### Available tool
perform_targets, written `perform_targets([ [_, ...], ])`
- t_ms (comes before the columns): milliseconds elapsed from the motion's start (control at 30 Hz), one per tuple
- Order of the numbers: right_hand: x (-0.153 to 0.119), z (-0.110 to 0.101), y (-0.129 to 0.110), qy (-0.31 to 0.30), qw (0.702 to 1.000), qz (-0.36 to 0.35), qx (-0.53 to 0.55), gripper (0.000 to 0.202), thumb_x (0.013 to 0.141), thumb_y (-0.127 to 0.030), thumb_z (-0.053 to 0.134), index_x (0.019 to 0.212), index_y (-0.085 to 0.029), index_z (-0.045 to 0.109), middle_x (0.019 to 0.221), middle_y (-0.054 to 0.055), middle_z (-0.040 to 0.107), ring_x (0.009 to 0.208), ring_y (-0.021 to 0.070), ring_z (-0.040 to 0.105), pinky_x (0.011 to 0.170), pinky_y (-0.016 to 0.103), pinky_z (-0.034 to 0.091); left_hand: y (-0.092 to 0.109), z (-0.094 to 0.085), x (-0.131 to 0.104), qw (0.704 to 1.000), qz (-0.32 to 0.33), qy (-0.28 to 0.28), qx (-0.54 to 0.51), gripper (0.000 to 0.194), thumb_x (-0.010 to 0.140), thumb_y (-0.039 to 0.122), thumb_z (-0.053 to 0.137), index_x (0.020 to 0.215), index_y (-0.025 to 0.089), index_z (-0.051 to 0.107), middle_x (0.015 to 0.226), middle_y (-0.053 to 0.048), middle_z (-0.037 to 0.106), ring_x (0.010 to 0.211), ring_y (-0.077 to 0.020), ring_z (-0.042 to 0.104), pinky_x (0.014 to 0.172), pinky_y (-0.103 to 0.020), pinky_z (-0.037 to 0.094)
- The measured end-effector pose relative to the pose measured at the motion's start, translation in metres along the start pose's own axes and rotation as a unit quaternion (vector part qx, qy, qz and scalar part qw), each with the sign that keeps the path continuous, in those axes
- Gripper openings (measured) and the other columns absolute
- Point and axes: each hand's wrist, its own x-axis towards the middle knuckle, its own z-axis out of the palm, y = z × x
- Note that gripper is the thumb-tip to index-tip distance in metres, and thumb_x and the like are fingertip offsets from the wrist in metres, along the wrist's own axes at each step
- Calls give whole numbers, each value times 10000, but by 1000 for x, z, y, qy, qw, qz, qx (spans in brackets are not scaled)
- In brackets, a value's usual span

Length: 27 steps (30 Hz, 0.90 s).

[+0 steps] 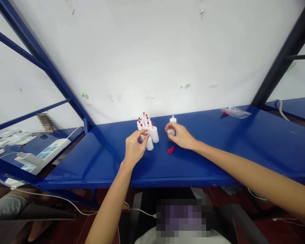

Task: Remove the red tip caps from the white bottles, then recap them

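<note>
Close to the front of a group of small white squeeze bottles [155,135] is my left hand [135,146]. Its thumb and index finger pinch a red cap [146,134] at the top of the front bottle [149,144]; the fingers partly hide whether the cap sits on the nozzle. My right hand [181,136] is closed around another white bottle [173,119], which stands upright with a bare nozzle. The index finger crosses its middle. Just in front of that hand lies a small pile of loose red caps [170,150]. The grouped bottles wear red caps.
The blue tabletop [104,156] meets a white wall at the back. A clear plastic bag [236,112] with red pieces lies at the back right. Blue metal frame posts rise on both sides. White power strips [44,155] and cables lie at the left, where another person's leg shows.
</note>
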Motion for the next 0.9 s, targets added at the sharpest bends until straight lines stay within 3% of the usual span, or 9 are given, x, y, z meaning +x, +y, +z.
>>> perform_targets([
  [133,0,2,0,-3,1000,3,17,114,835,-255,594,837,-187,686,1089,89,702,956,225,647,811,366,496,3,-2,0,999,5,7,35,152,900,250,604,1011,172,673,894,-26,676,649,-105,533,678,-250,465],
  [267,-1,1,-2,-9,999,0,33,250,930,-352,545,1039,-200,711,1146,90,700,1024,228,644,866,385,497,15,-1,-9,997,60,51,27,153,885,190,587,1019,172,659,878,-33,651,676,-114,560,678,-243,483],
  [333,-2,1,-2,-19,999,-8,49,285,956,-369,513,1112,-205,687,1133,88,688,988,215,655,846,374,508,22,3,-18,991,134,-9,9,137,893,157,548,976,175,655,815,-24,657,691,-120,595,691,-239,496],
  [433,-4,2,-2,-36,996,-8,84,327,982,-393,467,1168,-198,652,1098,89,656,830,173,678,757,335,533,33,13,-30,966,192,-170,43,198,924,171,496,1040,181,657,808,-27,654,699,-139,618,649,-244,498],
  [533,-5,4,-1,-37,994,-12,105,362,1001,-405,420,1233,-209,617,1163,98,609,785,149,680,750,323,544,39,20,-33,951,141,-263,77,271,948,212,493,1183,182,624,900,-47,651,723,-150,624,651,-254,508],
  [633,-5,5,-1,-38,994,-15,98,367,1011,-392,393,1267,-223,594,1176,95,598,775,145,683,794,344,542,39,24,-29,951,96,-287,61,291,941,236,536,1210,163,619,915,-58,646,742,-157,623,704,-271,519],
  [800,-5,4,-3,-43,997,-29,54,327,993,-341,422,1232,-207,602,1073,82,624,776,161,679,801,359,535,36,30,-19,949,73,-304,41,202,915,305,603,944,137,712,759,-51,621,688,-169,601,674,-277,496],
  [900,-5,4,-8,-42,997,-16,57,313,969,-297,448,1244,-210,570,1044,74,656,761,169,680,748,345,538,35,32,-18,951,58,-304,21,184,923,282,594,887,154,721,730,-39,613,647,-155,585,635,-264,472],
])
